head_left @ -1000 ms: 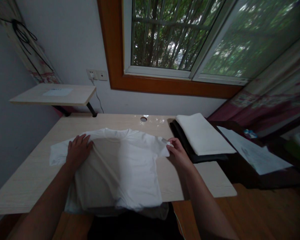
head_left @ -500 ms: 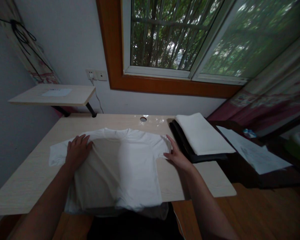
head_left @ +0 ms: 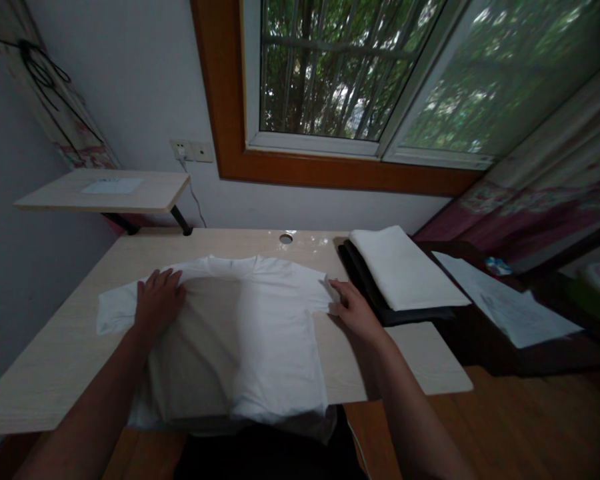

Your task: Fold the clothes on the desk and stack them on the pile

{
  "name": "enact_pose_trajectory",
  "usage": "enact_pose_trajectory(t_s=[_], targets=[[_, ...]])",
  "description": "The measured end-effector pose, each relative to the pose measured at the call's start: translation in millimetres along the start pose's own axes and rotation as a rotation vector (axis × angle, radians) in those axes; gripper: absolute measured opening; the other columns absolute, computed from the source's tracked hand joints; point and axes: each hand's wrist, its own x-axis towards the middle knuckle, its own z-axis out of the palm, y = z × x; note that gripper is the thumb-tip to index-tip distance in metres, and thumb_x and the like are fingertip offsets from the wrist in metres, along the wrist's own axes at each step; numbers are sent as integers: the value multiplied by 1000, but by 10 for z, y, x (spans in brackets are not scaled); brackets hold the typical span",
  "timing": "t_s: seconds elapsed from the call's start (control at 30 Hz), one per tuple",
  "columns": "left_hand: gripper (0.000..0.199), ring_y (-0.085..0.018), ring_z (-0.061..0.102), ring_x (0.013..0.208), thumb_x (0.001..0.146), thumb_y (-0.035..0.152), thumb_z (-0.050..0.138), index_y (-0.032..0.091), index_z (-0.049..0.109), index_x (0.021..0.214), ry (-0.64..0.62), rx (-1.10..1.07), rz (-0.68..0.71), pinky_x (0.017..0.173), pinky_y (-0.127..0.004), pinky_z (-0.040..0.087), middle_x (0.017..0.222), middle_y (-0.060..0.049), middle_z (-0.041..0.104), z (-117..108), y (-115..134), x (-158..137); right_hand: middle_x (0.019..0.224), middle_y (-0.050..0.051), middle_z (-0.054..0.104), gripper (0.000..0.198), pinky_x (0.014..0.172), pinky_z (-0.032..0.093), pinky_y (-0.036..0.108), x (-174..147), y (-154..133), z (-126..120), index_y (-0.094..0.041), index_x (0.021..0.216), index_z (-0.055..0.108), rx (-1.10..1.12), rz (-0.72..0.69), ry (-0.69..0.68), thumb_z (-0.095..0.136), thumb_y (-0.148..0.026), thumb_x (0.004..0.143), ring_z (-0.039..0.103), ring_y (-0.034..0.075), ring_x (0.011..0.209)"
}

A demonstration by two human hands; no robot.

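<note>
A T-shirt [head_left: 280,333], part white and part grey-beige, lies spread on the desk with its neckline away from me. Its lower edge hangs over the front of the desk. My left hand [head_left: 159,300] rests flat on the shoulder at the left, fingers extended. The white left-side sleeve [head_left: 115,310] sticks out beyond that hand. At the other sleeve's end, my right hand [head_left: 355,310] has its thumb and forefinger closing on the cuff, and the cloth edge is turned up there.
On the light wooden desk [head_left: 80,353], a folded white cloth [head_left: 405,267] sits on dark folded items [head_left: 363,273] at the right. A raised shelf [head_left: 145,195] stands at the back left. Papers [head_left: 505,300] lie on a dark surface further right.
My right hand has shifted slightly left, and its thumb and forefinger have come nearer together at the cuff. The cuff has drawn inward a little. My left hand stays nearly still.
</note>
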Motion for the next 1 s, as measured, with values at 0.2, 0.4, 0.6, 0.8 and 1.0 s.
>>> enact_pose_trajectory(t_s=[0.2,0.4,0.6,0.8,1.0], targets=[[41,-31,42,144,94,27,44,20,67,128,52,-72,227,123,-55,26,142,-12,62,80,163,230,103,10,64,37,96,51,40,84,-193,-19,-18,117,73,-234,-46,48,54,-17,86,63,26,99],[42,-30,50,138,98,31,41,18,69,126,10,-149,340,120,-49,34,136,-13,66,165,575,348,113,11,67,32,103,48,42,313,-496,341,-20,116,74,-273,-165,41,55,-13,91,58,28,111],[43,-31,50,138,99,33,44,17,65,133,34,-179,296,121,-53,31,143,-16,61,276,821,336,121,11,68,30,108,46,38,714,-980,1007,-18,119,72,-263,-304,-61,55,-15,94,57,25,117],[45,-31,45,142,100,38,44,22,60,139,41,-133,240,122,-55,28,151,-13,55,265,824,292,131,13,66,37,119,34,43,1067,-1247,1568,-15,132,65,-394,-331,-54,53,-32,101,48,28,134],[53,-38,36,148,99,51,46,28,55,146,-13,-59,144,120,-67,23,160,-11,46,283,752,355,153,9,53,44,123,23,56,1232,-1098,1651,-24,144,56,-463,-191,-49,47,-41,104,34,31,149]])
